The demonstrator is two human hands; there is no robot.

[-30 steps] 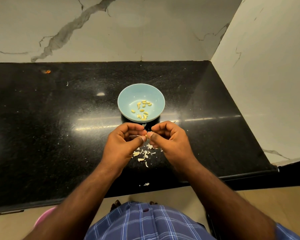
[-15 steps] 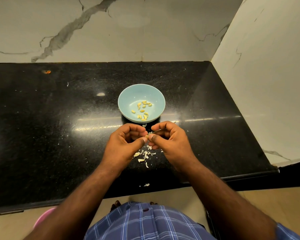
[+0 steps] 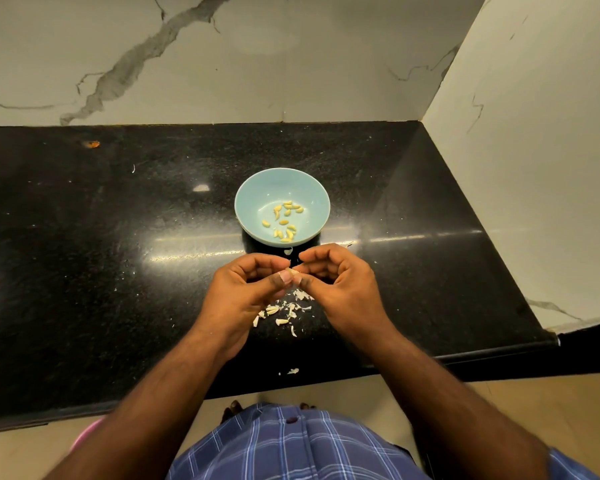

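Note:
My left hand (image 3: 243,289) and my right hand (image 3: 340,285) meet over the black counter, fingers curled. Between their thumbs and fingertips they pinch a small pale garlic clove (image 3: 291,273), mostly hidden by the fingers. Just beyond the hands stands a light blue bowl (image 3: 253,199) holding several yellowish peeled cloves (image 3: 284,221). Below the hands a scatter of whitish peel scraps (image 3: 284,311) lies on the counter.
The black granite counter (image 3: 118,254) runs left to right, with marble walls behind and on the right. A stray peel bit (image 3: 292,371) lies near the front edge. A small orange speck (image 3: 92,144) sits far left. A pink object (image 3: 84,438) shows below the counter.
The hands have barely shifted; the fingertips have worked slightly on the clove, and the right hand's fingers have opened a little away from the left.

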